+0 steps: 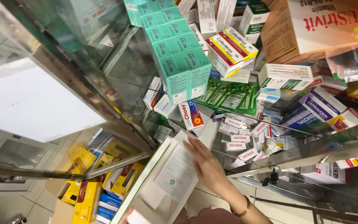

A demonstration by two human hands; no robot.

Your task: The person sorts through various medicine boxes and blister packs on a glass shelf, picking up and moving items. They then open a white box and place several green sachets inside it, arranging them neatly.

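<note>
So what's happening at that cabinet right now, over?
Right hand flat on white box. Left hand barely visible. Box at glass cabinet opening; teal boxes stacked inside.

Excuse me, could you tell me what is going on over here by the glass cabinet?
A person's right hand lies flat on a large white carton with a green edge, at the front of a glass cabinet shelf. The left hand barely shows at the carton's lower end. Behind it the shelf is crowded with medicine boxes, including a stack of teal boxes. More yellow and blue boxes sit below.
</note>
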